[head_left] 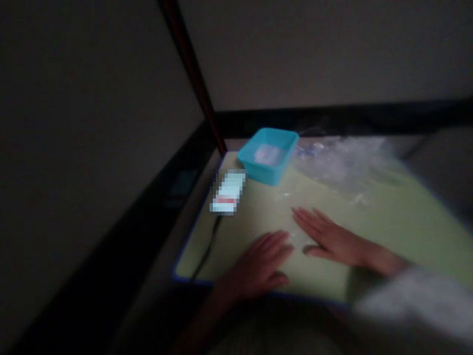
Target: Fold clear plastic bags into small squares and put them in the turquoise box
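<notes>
My left hand lies palm down near the front edge of the pale yellow-green tabletop, fingers stretched out. To its right, my right hand is also flat, its fingers pointing left and away from me. A faint shiny patch, perhaps clear plastic, shows between the two hands; its outline is too blurred to make out. Neither hand grasps anything that I can see. Beyond them stands a turquoise plastic basket with something white and flat inside.
A heap of clear, crumpled plastic bags covers the far right part of the table. Left of the basket lies a lit phone, its screen pixelated, with a dark cable running to the near edge. Walls stand behind and left.
</notes>
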The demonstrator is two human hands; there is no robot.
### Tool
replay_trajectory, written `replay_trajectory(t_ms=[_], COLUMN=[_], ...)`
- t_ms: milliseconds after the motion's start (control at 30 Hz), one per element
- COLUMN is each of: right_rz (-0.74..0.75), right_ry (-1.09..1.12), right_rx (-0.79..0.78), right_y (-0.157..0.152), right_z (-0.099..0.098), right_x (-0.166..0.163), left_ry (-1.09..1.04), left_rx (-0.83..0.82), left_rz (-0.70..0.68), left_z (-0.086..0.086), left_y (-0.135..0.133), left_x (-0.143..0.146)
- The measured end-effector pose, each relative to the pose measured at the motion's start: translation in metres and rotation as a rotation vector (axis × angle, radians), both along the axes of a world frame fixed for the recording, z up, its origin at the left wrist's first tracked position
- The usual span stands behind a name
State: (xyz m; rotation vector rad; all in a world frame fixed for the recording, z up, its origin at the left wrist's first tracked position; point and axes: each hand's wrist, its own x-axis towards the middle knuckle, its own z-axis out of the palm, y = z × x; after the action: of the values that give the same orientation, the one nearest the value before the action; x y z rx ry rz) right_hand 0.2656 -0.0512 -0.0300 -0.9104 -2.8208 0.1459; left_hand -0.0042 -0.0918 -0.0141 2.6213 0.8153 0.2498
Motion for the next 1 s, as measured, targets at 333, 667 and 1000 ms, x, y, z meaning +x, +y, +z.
replay_trajectory(t_ms=[333, 667, 1000], right_rz=[-0.032, -0.137, -0.143], right_ry=[-0.021, 0.088, 0.105], right_rx=[-0.070, 0.103, 0.116], right_y=[-0.008, 0.021, 0.027], right_z=[0.026, 0.015, 0.012], right_x=[-0.003, 0.015, 0.023], left_ry=[-0.196, -0.575, -0.714], left_rx=[-0.181, -0.288, -0.298], left_rz=[0.176, 0.654, 0.733], left_z=[0.018, -0.029, -0.035], left_y=[0.029, 0.150, 0.145], left_x=[0.000, 0.065, 0.072])
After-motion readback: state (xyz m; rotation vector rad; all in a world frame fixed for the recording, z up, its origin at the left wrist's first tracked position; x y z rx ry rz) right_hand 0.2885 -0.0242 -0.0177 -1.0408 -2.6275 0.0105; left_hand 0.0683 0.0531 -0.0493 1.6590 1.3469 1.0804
